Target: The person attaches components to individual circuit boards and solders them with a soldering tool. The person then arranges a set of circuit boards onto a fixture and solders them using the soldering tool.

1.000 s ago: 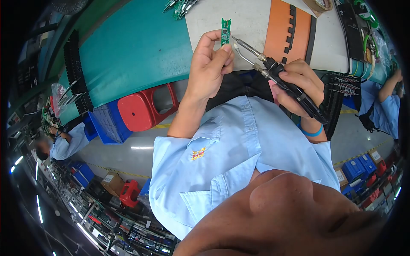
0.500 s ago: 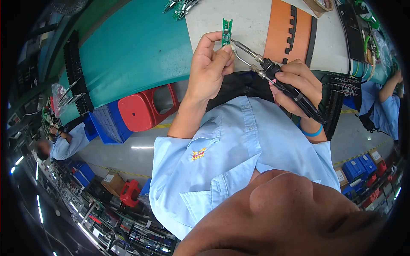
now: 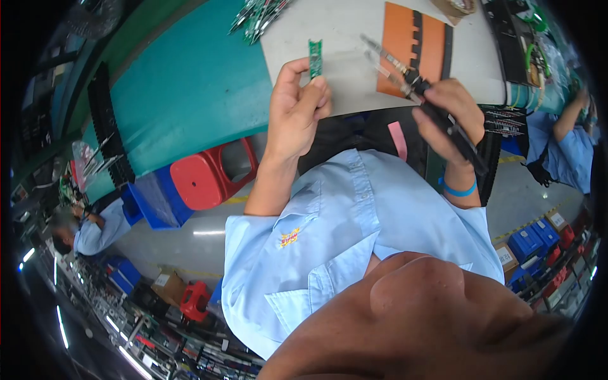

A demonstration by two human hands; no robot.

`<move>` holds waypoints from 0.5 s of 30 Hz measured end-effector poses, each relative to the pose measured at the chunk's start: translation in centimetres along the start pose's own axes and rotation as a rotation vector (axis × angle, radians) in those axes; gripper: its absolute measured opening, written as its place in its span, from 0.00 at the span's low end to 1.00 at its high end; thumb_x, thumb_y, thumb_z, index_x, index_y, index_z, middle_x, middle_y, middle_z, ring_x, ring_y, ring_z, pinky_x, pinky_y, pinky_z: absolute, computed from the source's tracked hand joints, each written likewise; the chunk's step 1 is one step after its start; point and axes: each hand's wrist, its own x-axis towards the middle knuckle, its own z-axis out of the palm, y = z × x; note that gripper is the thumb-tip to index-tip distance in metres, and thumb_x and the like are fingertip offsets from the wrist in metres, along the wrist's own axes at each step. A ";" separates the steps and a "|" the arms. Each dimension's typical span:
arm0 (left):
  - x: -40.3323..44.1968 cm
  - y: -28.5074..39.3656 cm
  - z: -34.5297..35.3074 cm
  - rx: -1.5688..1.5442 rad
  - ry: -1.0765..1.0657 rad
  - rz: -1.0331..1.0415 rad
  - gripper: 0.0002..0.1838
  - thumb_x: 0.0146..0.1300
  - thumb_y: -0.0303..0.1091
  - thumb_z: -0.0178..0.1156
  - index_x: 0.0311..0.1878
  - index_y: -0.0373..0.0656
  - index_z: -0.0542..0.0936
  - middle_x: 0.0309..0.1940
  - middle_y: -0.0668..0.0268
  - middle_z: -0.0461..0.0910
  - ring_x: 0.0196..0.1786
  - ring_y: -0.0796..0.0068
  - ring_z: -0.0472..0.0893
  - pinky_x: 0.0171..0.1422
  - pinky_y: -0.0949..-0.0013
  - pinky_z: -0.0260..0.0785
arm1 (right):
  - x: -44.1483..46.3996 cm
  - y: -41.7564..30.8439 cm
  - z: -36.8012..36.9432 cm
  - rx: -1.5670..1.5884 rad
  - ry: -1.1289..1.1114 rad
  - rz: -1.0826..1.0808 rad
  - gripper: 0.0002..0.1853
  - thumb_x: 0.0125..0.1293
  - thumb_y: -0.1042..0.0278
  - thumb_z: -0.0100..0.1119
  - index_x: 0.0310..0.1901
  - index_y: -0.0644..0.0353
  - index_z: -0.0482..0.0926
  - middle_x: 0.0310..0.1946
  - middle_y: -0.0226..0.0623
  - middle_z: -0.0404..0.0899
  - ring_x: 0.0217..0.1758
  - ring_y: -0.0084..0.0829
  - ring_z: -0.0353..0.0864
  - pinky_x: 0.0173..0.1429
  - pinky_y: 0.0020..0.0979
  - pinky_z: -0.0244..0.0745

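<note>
My left hand (image 3: 296, 107) pinches a narrow green circuit board (image 3: 315, 58) by its lower end, thumb against fingers, and holds it upright above the work surface. My right hand (image 3: 453, 117) is closed around the black handle of a soldering iron (image 3: 437, 114). Beside the iron's metal tip runs a second thin tube, both blurred by motion. The tip points up and left, apart from the board, over the pale mat and the orange sheet's edge.
Several circuit boards (image 3: 259, 18) lie piled at the top. An orange sheet (image 3: 396, 47) with black strips rests on the pale mat (image 3: 345, 82). A red stool (image 3: 196, 183) and blue bin (image 3: 158, 202) stand left. Co-workers sit at left (image 3: 98, 228) and right (image 3: 560, 145).
The soldering iron's tip has moved away from the circuit board, up and to the right. The board in my left hand sits slightly further left and lower in view.
</note>
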 end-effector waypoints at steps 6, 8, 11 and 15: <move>0.3 -0.7 -0.1 0.110 0.056 0.046 0.16 0.75 0.23 0.56 0.64 0.36 0.71 0.42 0.64 0.74 0.34 0.80 0.67 0.33 0.78 0.60 | 0.2 7.3 -3.2 -0.237 0.517 0.272 0.24 0.59 0.76 0.75 0.59 0.63 0.82 0.45 0.40 0.87 0.39 0.26 0.83 0.45 0.26 0.79; 0.5 0.1 -0.5 0.166 0.087 0.070 0.16 0.75 0.23 0.57 0.63 0.36 0.73 0.42 0.64 0.75 0.34 0.80 0.67 0.33 0.77 0.62 | 0.3 8.3 -3.1 -0.222 0.647 0.377 0.24 0.62 0.74 0.74 0.61 0.62 0.81 0.46 0.40 0.87 0.40 0.24 0.84 0.46 0.25 0.79; 2.5 2.2 -1.5 0.999 0.136 0.538 0.15 0.73 0.26 0.59 0.60 0.35 0.77 0.43 0.64 0.76 0.35 0.75 0.71 0.37 0.73 0.67 | -0.4 9.2 -3.2 -0.193 0.619 0.377 0.24 0.64 0.72 0.73 0.62 0.61 0.81 0.45 0.38 0.87 0.41 0.23 0.83 0.47 0.24 0.79; 7.2 5.4 -3.2 1.481 0.169 0.823 0.13 0.71 0.30 0.62 0.55 0.34 0.83 0.45 0.64 0.79 0.39 0.67 0.75 0.46 0.65 0.72 | -0.6 8.8 -3.1 -0.206 0.567 0.375 0.24 0.65 0.71 0.73 0.62 0.61 0.81 0.45 0.37 0.86 0.41 0.23 0.83 0.47 0.24 0.78</move>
